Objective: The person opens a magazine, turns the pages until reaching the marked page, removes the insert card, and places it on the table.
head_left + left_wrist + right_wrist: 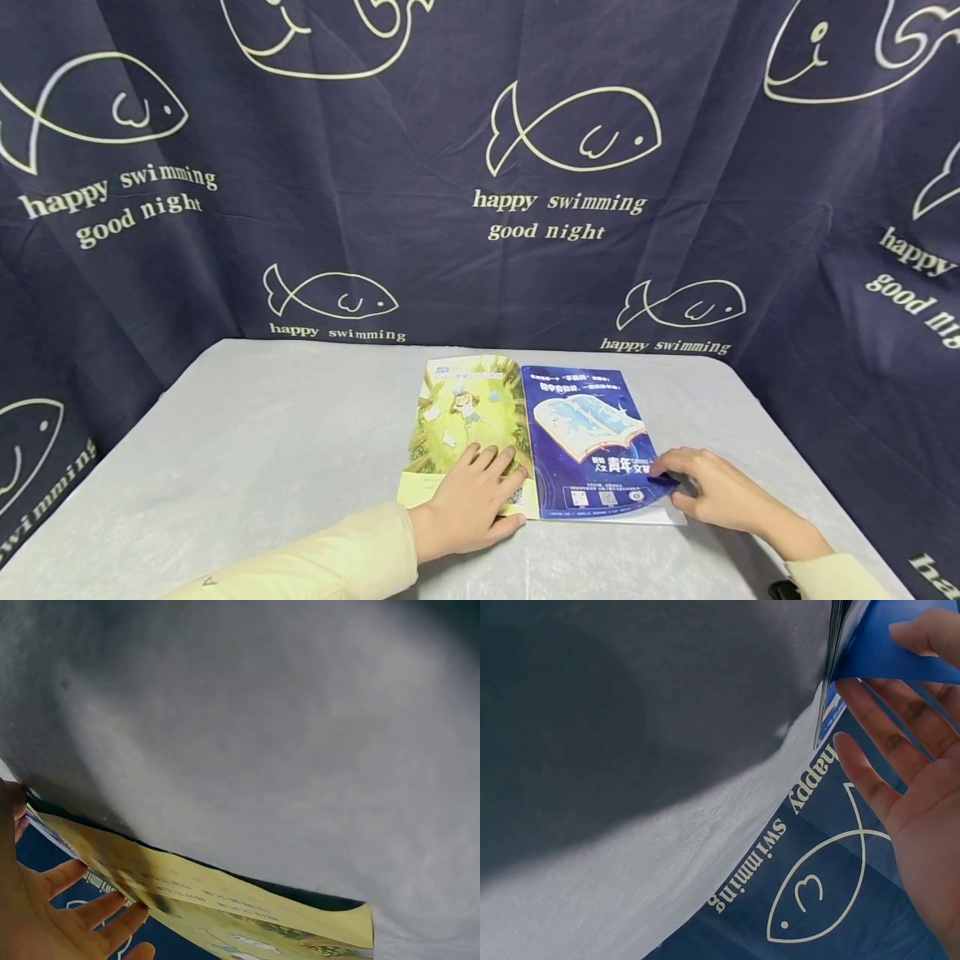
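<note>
The open magazine has the grey tabletop beneath it, the left hand resting, fingers extended, on its left page, the right hand pinching its blue page, so page-turning seems the step, which probably next needs gentle leftward lifting.

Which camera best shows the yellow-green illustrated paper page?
The head view: it shows most of the yellow-green page, with the left hand covering part. The left wrist shows a slanted strip; the right wrist, nothing recognizable.
</note>
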A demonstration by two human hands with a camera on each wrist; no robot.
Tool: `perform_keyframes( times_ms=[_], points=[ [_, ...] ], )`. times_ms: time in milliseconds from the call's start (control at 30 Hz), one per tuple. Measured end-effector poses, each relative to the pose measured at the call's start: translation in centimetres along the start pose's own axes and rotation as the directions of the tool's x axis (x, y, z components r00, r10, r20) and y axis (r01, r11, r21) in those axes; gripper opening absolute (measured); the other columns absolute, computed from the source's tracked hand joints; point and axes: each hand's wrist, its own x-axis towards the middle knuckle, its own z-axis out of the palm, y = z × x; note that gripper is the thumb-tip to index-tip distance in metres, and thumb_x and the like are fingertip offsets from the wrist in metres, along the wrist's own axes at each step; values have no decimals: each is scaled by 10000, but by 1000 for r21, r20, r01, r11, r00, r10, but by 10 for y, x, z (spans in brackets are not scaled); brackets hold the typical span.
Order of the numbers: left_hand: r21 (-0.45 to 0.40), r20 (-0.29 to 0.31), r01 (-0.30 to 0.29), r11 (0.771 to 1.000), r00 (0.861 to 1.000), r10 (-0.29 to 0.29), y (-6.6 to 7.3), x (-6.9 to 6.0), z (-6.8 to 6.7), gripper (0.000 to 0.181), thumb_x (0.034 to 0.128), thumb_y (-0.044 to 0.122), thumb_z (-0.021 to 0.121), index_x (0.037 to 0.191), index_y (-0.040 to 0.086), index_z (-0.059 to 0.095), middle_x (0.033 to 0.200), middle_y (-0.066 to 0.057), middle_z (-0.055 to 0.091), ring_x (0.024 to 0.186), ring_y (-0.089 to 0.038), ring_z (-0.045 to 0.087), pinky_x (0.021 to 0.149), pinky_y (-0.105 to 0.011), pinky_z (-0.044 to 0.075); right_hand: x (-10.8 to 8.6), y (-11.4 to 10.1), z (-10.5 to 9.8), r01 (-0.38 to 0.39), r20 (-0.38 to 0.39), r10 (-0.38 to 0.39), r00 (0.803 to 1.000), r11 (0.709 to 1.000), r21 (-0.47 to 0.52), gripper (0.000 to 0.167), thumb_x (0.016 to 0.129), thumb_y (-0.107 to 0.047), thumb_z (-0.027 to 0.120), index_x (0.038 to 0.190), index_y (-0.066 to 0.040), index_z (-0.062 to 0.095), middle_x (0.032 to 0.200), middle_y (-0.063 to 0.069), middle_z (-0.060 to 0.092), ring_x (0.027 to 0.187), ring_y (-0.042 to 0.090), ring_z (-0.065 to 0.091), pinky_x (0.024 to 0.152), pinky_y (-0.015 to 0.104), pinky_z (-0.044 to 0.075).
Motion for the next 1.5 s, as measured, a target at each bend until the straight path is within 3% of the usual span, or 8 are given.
perform_keyframes(
  times_ms=[300, 567, 900, 1267, 1500],
  points=[
    [5, -34, -32, 999, 999, 32, -3, 4, 3, 540, 887, 575, 353, 1244, 186, 467, 1262, -50, 498, 1078, -204, 517, 939, -415, 355, 1, 4, 0, 31, -62, -30, 998, 999, 14, 331, 554, -16, 727, 843, -168, 675, 869, -88, 660, 805, 100, 611, 707, 310, 482],
    [-16, -30, -30, 999, 999, 29, 0, 6, 1, 544, 878, 579, 378, 1249, 191, 464, 1245, -50, 495, 997, -212, 529, 883, -387, 363, 3, 7, 3, 92, -159, -94, 983, 996, -17, 272, 559, -10, 740, 767, -174, 676, 831, -78, 661, 763, 90, 610, 735, 168, 414],
    [-52, 58, -21, 998, 998, 24, 3, 12, -3, 631, 889, 597, 337, 1371, 193, 393, 1345, -111, 462, 1089, -287, 522, 959, -447, 348, 6, 10, 2, 155, -215, -145, 966, 987, 34, 261, 553, 18, 747, 723, -163, 668, 795, -60, 662, 739, 67, 602, 743, 103, 394],
    [27, 31, -4, 1000, 1000, 3, 6, 21, -2, 643, 864, 647, 323, 1289, 184, 459, 1213, -67, 550, 958, -258, 564, 877, -400, 378, 8, 10, 0, 89, -246, -71, 967, 994, 63, 293, 560, 25, 747, 765, -162, 656, 813, -55, 662, 769, 61, 597, 781, 66, 369],
    [53, 35, 7, 999, 999, -9, 8, 25, -3, 669, 848, 682, 300, 1261, 186, 479, 1168, -56, 563, 927, -245, 573, 863, -400, 394, 10, 10, -2, 88, -280, -64, 958, 993, 75, 313, 558, 31, 753, 798, -151, 667, 804, -62, 665, 763, 65, 601, 791, 67, 371]
  ],
)
